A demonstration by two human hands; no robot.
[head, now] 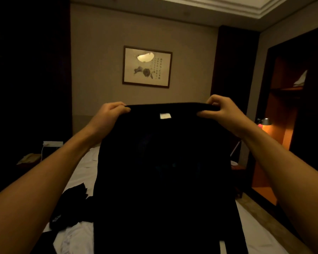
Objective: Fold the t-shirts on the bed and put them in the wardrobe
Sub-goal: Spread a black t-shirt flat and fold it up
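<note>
Head view: you hold a black t-shirt (163,162) up in front of you, above the bed (83,173). Left hand (106,116) pinches the top edge at its left corner, right hand (222,112) pinches the right corner; fingers on both are curled tight over the cloth, thumbs under. The white neck label (165,116) sits mid-way between your hands, so the hold looks centred.

Handling, my read: light, soft, fully limp. It hangs straight down from your grip and the lower part drapes past the bottom of the frame. No stiffness to lean on; it likely bunches if you let one corner go. Not fragile, not slippery. Keep hold at the shoulder corners, lay it flat on the bed, then fold.

Surface: white sheet, rumpled. A heap of dark clothes (70,206) lies near left on it, touching or just behind the hanging shirt; cannot tell which. Some white cloth (72,237) lies bunched nearer still.

Room: dim. Framed picture (147,66) on the far wall. Open wardrobe (286,110) far right, lit orange inside, shelf with something pale on it. Small lamp (264,121) glows by it. Left side is too dark to read.
</note>
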